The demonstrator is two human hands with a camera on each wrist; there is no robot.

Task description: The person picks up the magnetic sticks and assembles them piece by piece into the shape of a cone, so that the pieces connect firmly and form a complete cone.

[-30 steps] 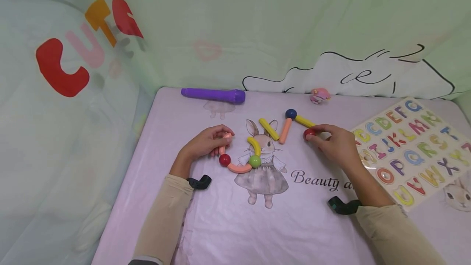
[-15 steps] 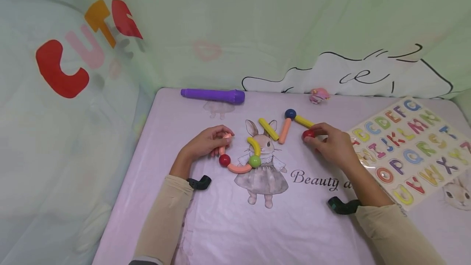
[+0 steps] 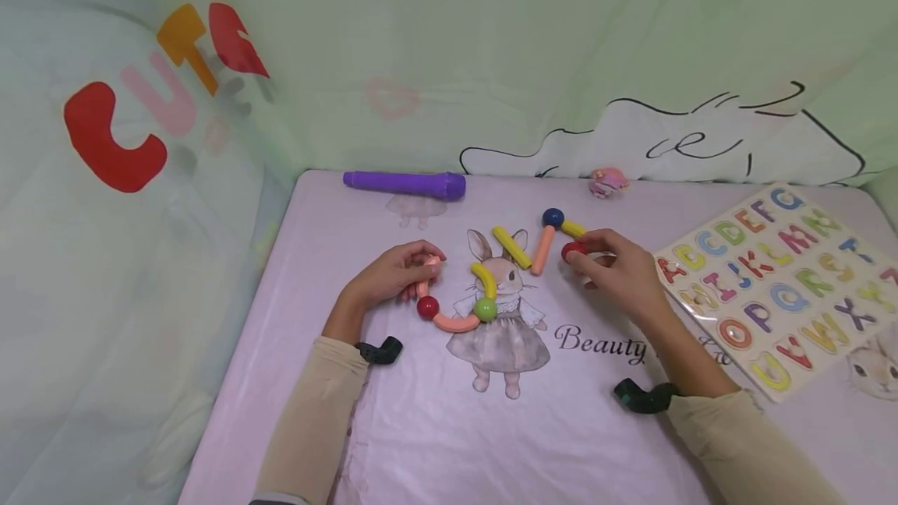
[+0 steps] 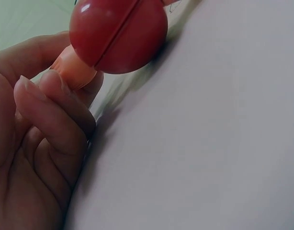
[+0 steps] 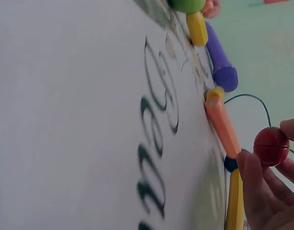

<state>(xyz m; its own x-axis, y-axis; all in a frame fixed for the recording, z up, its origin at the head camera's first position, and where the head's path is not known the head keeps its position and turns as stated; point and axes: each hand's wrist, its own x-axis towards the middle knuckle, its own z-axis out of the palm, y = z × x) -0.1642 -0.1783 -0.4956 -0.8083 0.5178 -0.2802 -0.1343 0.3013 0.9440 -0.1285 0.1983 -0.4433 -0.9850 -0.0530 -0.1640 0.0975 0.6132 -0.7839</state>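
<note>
My left hand (image 3: 393, 275) pinches the free end of a curved peach rod (image 4: 73, 67). That rod joins a red ball (image 3: 428, 307), a second curved peach rod (image 3: 456, 323), a green ball (image 3: 485, 309) and a curved yellow rod (image 3: 486, 279), forming a U on the table. Between thumb and fingertips, my right hand (image 3: 624, 275) holds another red ball (image 5: 271, 146). Just beyond it, a blue ball (image 3: 553, 217) joins a straight peach rod (image 3: 542, 250) and a straight yellow rod (image 3: 572, 229), whose near end is hidden behind the right hand. Left of these lies a loose yellow rod (image 3: 511, 247).
A purple toy microphone (image 3: 404, 184) lies along the table's back edge. Farther right sits a small pink toy (image 3: 608, 182). An alphabet puzzle board (image 3: 779, 394) lies right of the right forearm. Green fabric (image 3: 421, 61) rises behind the table (image 3: 533, 443).
My right hand has moved left with the red ball, farther from the letter board. The left hand and the U of rods and balls stay where they were.
</note>
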